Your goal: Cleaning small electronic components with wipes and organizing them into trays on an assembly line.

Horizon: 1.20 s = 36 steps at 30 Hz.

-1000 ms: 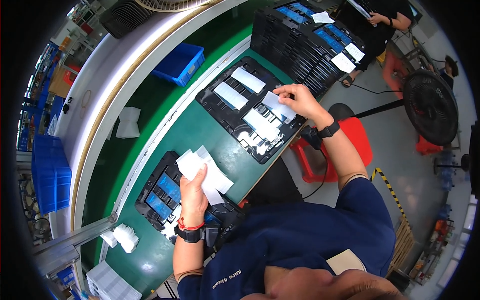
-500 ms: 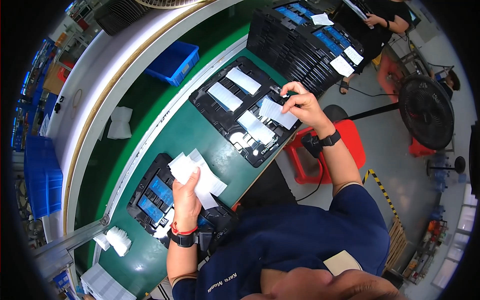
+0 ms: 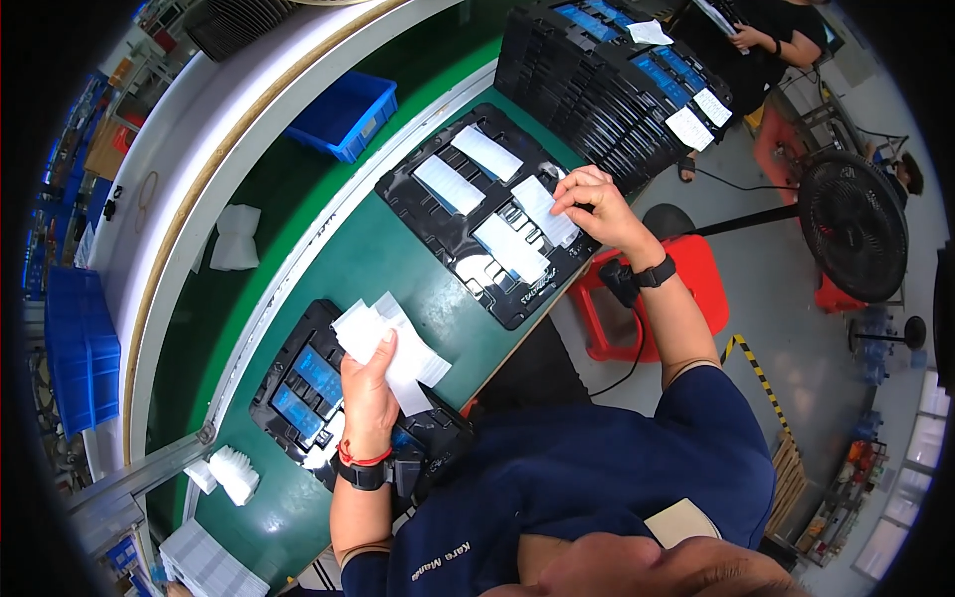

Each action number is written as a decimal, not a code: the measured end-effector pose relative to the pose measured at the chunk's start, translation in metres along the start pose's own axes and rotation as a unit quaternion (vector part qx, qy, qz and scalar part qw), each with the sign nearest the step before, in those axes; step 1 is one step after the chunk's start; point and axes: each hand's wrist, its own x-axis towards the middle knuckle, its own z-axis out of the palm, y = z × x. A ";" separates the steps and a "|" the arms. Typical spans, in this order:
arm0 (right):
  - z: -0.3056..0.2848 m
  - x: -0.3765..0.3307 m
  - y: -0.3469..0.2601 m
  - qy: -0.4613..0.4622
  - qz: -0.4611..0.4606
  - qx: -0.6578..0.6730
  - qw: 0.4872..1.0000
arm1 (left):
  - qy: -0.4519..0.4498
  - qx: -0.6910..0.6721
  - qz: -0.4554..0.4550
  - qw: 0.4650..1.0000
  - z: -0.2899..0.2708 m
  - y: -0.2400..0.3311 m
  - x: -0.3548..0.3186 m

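Note:
My left hand (image 3: 369,388) is closed around a fanned bundle of white paper sheets (image 3: 410,356), thumb on top. Beneath it sits a black tray (image 3: 271,390) with blue-wrapped flat pieces (image 3: 316,376), partly covered by the hand and sheets. Farther right, another black tray (image 3: 430,231) carries several white paper strips (image 3: 448,184) over its compartments. My right hand (image 3: 603,211) has its fingers curled together at the right edge of one strip (image 3: 540,206), which lies over the tray's right compartment. The fingertips partly hide where they meet this strip.
A tall stack of black trays (image 3: 567,85) stands at the bench's far end. Beyond the bench's rail are a blue bin (image 3: 348,119) and white bundles (image 3: 236,239). White pads (image 3: 234,476) lie near left. A red stool (image 3: 686,289) and black fan (image 3: 854,221) stand right; a person (image 3: 781,45) is beyond.
My right hand has shifted slightly left, and its strip has turned from lying askew to lining up with the others on the tray. The left hand and its sheets have stayed nearly still.

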 end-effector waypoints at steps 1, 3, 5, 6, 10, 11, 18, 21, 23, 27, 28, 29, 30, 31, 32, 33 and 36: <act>-0.001 0.000 0.000 -0.003 -0.004 -0.016 1.000 | -0.002 -0.001 -0.001 1.000 0.000 0.000 0.000; -0.002 0.001 0.000 -0.007 -0.008 -0.031 0.999 | -0.001 -0.001 0.000 1.000 -0.001 0.000 -0.001; -0.002 0.000 0.001 -0.008 -0.014 -0.039 0.999 | -0.001 -0.002 0.001 1.000 -0.001 -0.001 0.000; -0.002 0.000 0.001 -0.009 -0.014 -0.039 0.999 | -0.001 0.002 0.002 1.000 0.000 0.000 -0.001; -0.003 -0.001 -0.002 -0.007 -0.018 -0.070 0.997 | -0.003 -0.005 -0.004 1.000 -0.001 -0.001 0.000; -0.003 -0.002 -0.004 -0.007 -0.024 -0.085 0.996 | -0.003 -0.006 -0.004 1.000 -0.002 -0.001 0.000; -0.012 -0.008 -0.016 -0.008 -0.008 -0.109 0.994 | -0.004 0.000 -0.004 1.000 -0.001 -0.001 -0.001; -0.011 -0.009 -0.019 -0.034 0.000 -0.100 0.994 | -0.001 0.009 -0.001 1.000 -0.001 0.000 -0.001; -0.010 -0.009 -0.020 -0.032 0.007 -0.105 0.994 | 0.002 0.010 -0.001 1.000 0.000 0.001 -0.001; -0.018 -0.010 -0.023 -0.040 -0.007 -0.118 0.992 | -0.004 -0.007 -0.007 1.000 0.002 0.001 -0.002; -0.021 -0.010 -0.030 -0.062 -0.025 -0.110 0.992 | -0.003 -0.002 -0.003 1.000 0.001 0.000 -0.001; -0.022 -0.011 -0.035 -0.083 -0.043 -0.102 0.990 | -0.002 -0.002 -0.003 1.000 0.000 0.000 -0.001; -0.020 -0.014 -0.038 -0.084 -0.043 -0.101 0.990 | -0.002 0.002 -0.002 1.000 -0.001 0.000 -0.001; -0.019 -0.016 -0.041 -0.103 -0.047 -0.110 0.987 | -0.003 0.006 -0.002 1.000 -0.001 0.000 -0.001; -0.019 -0.018 -0.043 -0.123 -0.051 -0.119 0.984 | -0.003 0.006 -0.002 1.000 0.000 0.000 -0.001; -0.018 -0.020 -0.044 -0.122 -0.051 -0.119 0.984 | -0.002 0.006 0.003 1.000 0.001 0.001 -0.001; -0.017 -0.023 -0.046 -0.092 -0.049 -0.132 0.986 | -0.002 0.006 0.002 1.000 0.001 0.000 -0.002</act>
